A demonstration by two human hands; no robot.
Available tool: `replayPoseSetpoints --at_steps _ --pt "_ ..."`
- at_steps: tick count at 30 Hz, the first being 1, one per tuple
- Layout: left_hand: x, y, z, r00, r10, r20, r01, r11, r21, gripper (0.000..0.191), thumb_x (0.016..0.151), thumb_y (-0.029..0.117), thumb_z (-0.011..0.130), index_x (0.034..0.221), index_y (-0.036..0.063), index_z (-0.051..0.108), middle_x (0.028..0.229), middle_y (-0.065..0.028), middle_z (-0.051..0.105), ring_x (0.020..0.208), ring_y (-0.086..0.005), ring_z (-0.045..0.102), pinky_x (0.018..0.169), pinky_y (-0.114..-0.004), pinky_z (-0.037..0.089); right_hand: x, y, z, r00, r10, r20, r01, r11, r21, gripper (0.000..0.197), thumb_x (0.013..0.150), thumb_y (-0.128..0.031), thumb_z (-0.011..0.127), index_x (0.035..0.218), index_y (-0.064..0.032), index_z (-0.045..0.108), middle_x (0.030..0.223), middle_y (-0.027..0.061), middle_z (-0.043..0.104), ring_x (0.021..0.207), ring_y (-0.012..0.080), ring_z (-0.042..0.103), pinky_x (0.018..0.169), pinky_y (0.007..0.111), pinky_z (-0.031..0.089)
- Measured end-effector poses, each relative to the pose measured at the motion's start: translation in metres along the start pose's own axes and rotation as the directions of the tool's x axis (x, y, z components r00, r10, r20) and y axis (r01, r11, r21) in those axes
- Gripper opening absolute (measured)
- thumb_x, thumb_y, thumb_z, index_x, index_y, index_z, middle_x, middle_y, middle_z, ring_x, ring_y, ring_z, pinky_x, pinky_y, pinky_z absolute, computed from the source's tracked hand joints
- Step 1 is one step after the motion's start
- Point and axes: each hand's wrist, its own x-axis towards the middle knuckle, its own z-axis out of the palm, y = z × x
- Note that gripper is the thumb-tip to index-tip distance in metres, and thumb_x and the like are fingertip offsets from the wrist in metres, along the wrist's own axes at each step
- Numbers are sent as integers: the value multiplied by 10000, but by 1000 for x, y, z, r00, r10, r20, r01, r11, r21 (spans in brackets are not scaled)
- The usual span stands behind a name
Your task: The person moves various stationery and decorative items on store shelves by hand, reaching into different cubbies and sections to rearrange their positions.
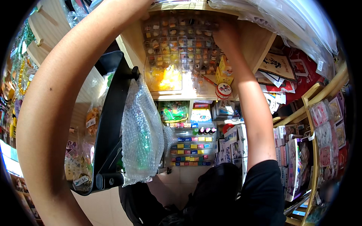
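My right hand [226, 31] reaches into the dark upper right part of a wooden shelf compartment, beside stacked clear plastic boxes [181, 42] of small colourful items; its fingers are in shadow. My left forearm crosses the left side and top of the view, while the left hand itself is out of sight near the top edge. Below the small boxes stands a clear box of yellow items [164, 77]. Yellow cartons [224, 70] and a small red-rimmed drum [223, 90] sit near my right forearm. A black basket [109, 113] hangs at the left.
A bubble-wrapped green object [142, 135] hangs against the basket's side. Lower shelves hold rows of small coloured boxes [191, 151]. Red bags [299, 70] and packets fill the right side. Clear plastic bags [294, 22] overhang the top right. A curved wooden rail [319, 97] borders the right-hand racks.
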Motion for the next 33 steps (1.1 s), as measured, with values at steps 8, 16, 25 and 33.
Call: replayPoseSetpoints --at_steps 8,16,25,33 --pt "4 1 6 999 7 -52 -11 997 -81 460 721 144 680 1123 9 500 1022 -142 539 917 -264 573 809 -346 501 81 -5 74 1000 16 17 -16 1000 20 248 902 -213 644 1104 -71 621 1050 152 684 938 340 650 848 431 508" --pt "3 -1 19 988 -7 -152 -20 984 -177 476 696 135 702 1108 4 503 1002 -146 555 930 -287 585 811 -363 499 95 -25 117 999 11 -31 -8 996 89 275 898 -225 654 1117 -63 619 1036 149 687 925 325 655 831 427 513" --pt "5 -3 2 999 -22 -46 16 993 -114 530 661 135 734 1120 4 503 1008 -148 557 936 -269 588 819 -351 497 112 -27 118 998 17 -56 -9 991 135 305 893 -239 665 1131 -54 618 1020 146 691 909 307 661 812 423 519" --pt "5 1 5 996 -31 -83 26 997 -67 441 728 110 646 1129 -8 508 1004 -152 552 937 -269 588 826 -349 496 113 -26 122 996 46 -70 -33 983 180 333 888 -251 675 1144 -46 617 1006 144 695 895 291 666 794 420 525"
